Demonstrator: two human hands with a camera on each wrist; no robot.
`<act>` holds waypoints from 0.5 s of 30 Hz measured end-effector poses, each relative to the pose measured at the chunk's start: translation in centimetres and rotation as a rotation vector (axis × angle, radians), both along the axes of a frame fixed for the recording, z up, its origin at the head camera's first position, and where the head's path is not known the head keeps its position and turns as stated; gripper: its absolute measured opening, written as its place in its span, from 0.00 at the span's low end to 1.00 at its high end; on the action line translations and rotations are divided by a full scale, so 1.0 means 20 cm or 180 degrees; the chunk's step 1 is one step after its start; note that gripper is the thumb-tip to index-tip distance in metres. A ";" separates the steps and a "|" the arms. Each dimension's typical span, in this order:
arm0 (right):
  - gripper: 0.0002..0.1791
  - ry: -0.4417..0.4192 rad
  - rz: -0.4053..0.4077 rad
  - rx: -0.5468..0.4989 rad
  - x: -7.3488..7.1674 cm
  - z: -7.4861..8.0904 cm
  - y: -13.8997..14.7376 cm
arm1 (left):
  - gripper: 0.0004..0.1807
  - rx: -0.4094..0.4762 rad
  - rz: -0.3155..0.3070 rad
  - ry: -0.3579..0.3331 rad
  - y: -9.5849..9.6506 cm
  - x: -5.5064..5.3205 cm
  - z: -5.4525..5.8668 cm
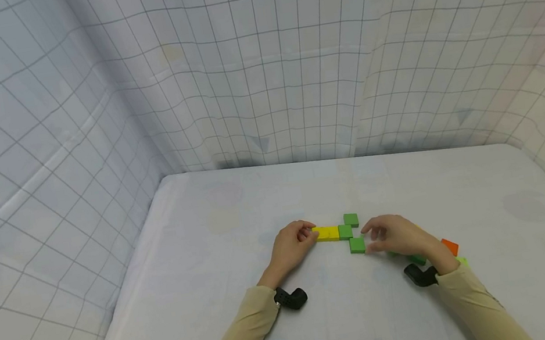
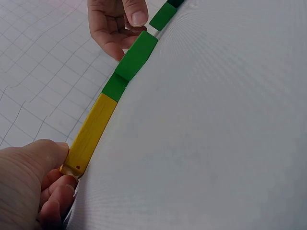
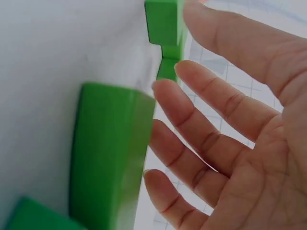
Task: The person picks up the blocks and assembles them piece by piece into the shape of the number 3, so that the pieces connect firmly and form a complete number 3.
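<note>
A yellow strip of blocks (image 1: 326,233) lies on the white-covered table, a faint seam across its middle. My left hand (image 1: 289,245) pinches its left end between thumb and fingers; the left wrist view shows the thumb (image 2: 53,153) against that end. Against the strip's right end sits a green block (image 1: 345,232). Two more lie diagonally off it: a far green block (image 1: 351,220) and a near green block (image 1: 357,245). Just right of these, my right hand (image 1: 393,234) hovers with fingers loosely bent and apart, holding nothing. Its thumb is close to the near green block.
Partly hidden under my right hand and wrist are a dark green block (image 1: 417,259), an orange block (image 1: 450,247) and a lime block (image 1: 462,262). A large green block (image 3: 105,153) stands close in the right wrist view. Grid-patterned cloth (image 1: 264,77) hangs behind the table.
</note>
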State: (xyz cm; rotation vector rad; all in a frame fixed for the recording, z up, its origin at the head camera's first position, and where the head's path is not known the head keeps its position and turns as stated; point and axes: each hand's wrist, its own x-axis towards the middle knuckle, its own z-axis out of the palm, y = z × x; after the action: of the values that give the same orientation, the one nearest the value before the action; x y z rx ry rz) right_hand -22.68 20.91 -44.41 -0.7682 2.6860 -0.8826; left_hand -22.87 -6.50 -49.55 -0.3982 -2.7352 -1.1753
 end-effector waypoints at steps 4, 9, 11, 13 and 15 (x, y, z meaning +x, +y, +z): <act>0.16 0.0166 -0.0038 -0.0080 0.00 0.02 0.04 | 0.12 0.0020 0.0005 0.0006 0.00 0.01 0.00; 0.15 0.0223 -0.0235 -0.0083 0.00 0.05 0.10 | 0.11 0.0036 -0.0009 0.0052 0.00 0.01 0.00; 0.15 0.0229 -0.0314 -0.0048 0.00 0.06 0.14 | 0.11 0.0030 -0.0010 0.0039 0.00 0.01 0.00; 0.15 0.0235 -0.0382 -0.0019 0.00 0.07 0.17 | 0.11 0.0025 -0.0015 0.0035 0.00 0.01 0.00; 0.16 0.0228 -0.0439 -0.0011 0.00 0.07 0.21 | 0.11 0.0026 -0.0012 0.0030 0.01 0.01 0.00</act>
State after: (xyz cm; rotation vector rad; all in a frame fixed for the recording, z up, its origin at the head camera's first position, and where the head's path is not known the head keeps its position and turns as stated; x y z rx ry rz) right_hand -22.68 25.18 -42.96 -0.6328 2.8297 -0.9069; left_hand -22.76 -6.36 -49.50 -0.4069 -2.7221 -1.1820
